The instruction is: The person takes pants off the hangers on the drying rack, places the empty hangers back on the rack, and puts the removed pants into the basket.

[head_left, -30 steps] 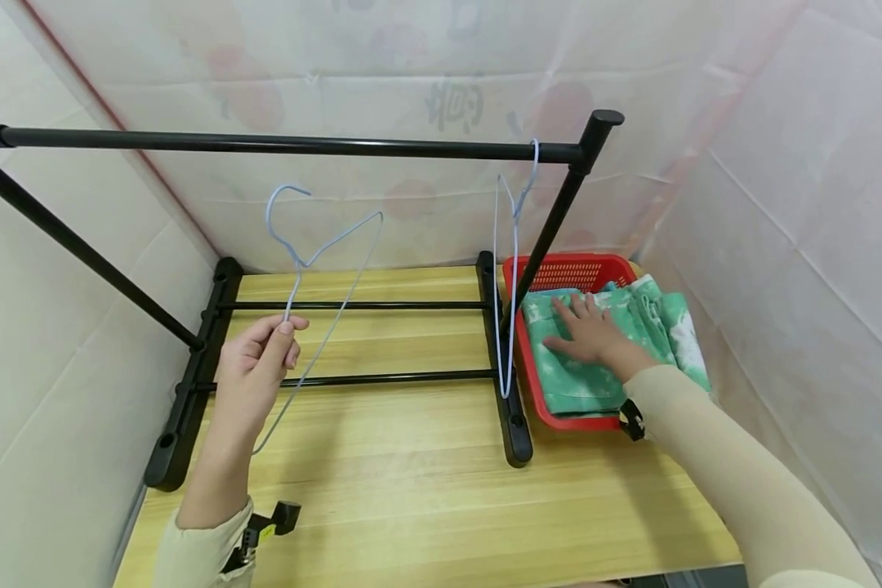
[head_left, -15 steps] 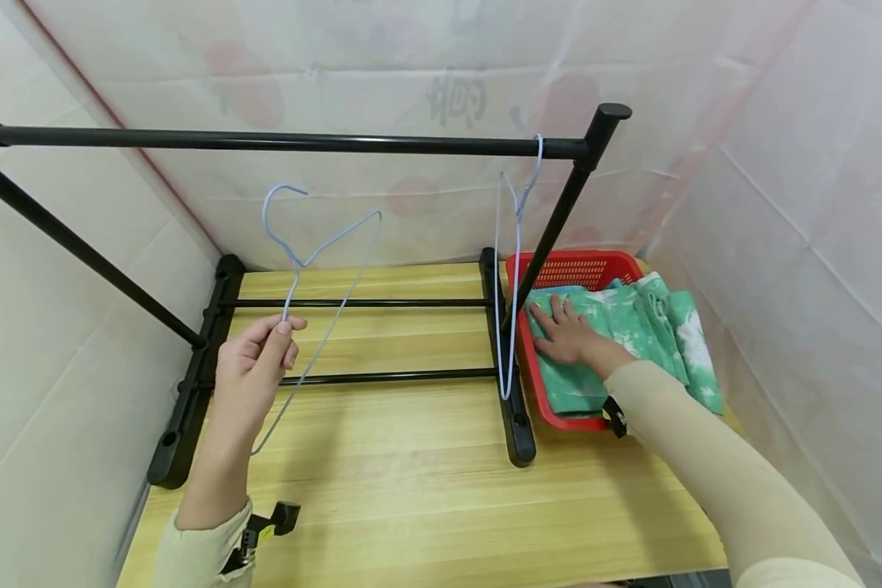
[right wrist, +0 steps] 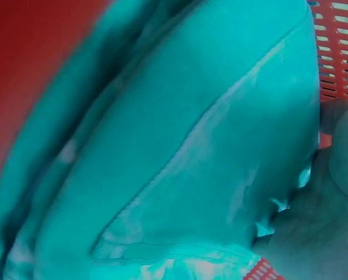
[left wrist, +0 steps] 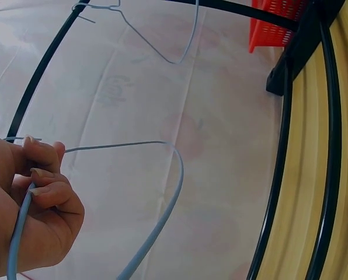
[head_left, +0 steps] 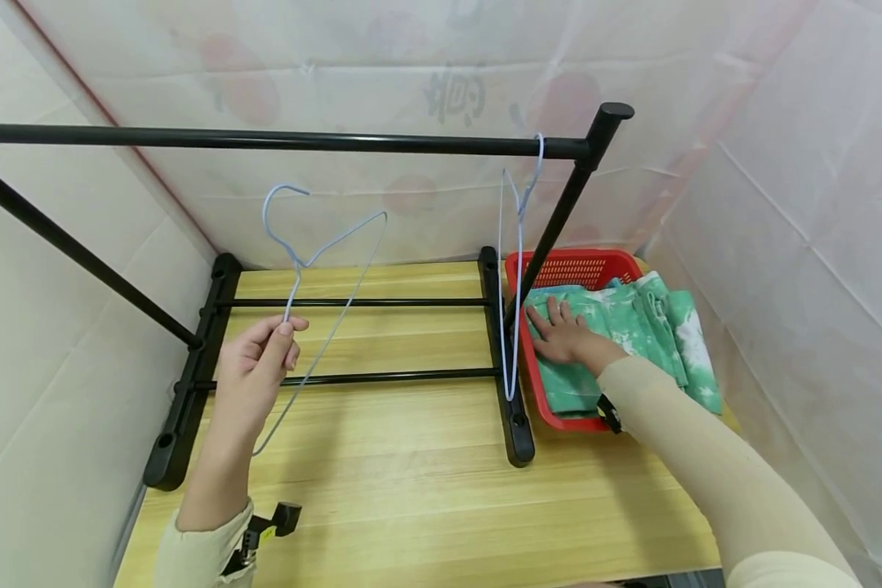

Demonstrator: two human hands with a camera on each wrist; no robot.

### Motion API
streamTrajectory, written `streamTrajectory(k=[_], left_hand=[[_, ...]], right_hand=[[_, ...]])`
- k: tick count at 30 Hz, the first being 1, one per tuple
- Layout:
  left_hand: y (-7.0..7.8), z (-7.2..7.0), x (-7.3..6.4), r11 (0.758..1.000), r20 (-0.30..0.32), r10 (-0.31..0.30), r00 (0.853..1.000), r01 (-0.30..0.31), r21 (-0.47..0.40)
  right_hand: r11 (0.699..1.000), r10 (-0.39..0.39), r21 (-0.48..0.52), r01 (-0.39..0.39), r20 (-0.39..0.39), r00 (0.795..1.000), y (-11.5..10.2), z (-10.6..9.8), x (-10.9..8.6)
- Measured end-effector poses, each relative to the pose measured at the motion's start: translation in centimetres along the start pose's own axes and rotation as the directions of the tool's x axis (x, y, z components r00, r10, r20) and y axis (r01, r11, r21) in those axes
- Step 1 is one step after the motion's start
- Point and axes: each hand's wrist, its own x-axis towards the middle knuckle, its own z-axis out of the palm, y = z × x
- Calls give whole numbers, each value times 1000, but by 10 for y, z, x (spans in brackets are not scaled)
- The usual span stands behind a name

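My left hand (head_left: 256, 359) pinches a light blue wire hanger (head_left: 303, 265) between thumb and fingers; its hook points up, below the rack's top bar. In the left wrist view the same hanger's wire (left wrist: 177, 181) curves past the curled fingers. On folded green-and-white patterned cloth (head_left: 635, 314) in a red plastic basket (head_left: 581, 265) rests my right hand (head_left: 567, 336), fingers spread, near the basket's left wall. The right wrist view shows layered folds of the cloth (right wrist: 221, 146) close up, with part of the right hand (right wrist: 320, 216) in shadow at its edge.
A black clothes rack (head_left: 301, 139) stands across the wooden table (head_left: 412, 490). Another blue wire hanger (head_left: 520, 220) hangs near the right end of its bar, just left of the basket. Pale sheeting (head_left: 412, 73) surrounds the back and sides.
My right hand has slid left over the cloth, toward the basket's left side. The left hand keeps its pinch on the hanger, almost still.
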Motion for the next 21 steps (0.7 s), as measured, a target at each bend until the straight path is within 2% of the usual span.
streamTrajectory(k=[3,9,12,14,17,21], left_hand=[[0,0,-1,1000,-2,2,1000,-2,-2],[3,-1,-3,997,-17,-18,1000,19,71],[5,-1,-4,996,-21,-28,999,30,82],[6,-2,-5,997,-20,-32,999,34,76],[8,-3,-6,997,-17,-27,999,28,71],[10,-3,-6,997,-16,-5,1000,6,73]], right_hand=[[1000,4,14,-4,11,1000,-4,-3,-3],[1000,4,26,-4,17,1000,-4,-4,-4],[998,-35,58,36,-27,999,-3,-5,-7],[987,-78,132,88,-75,994,-2,-8,-10],[939,-133,292,181,-176,975,2,-16,-15],[819,-126,505,273,-306,944,4,-35,-26]])
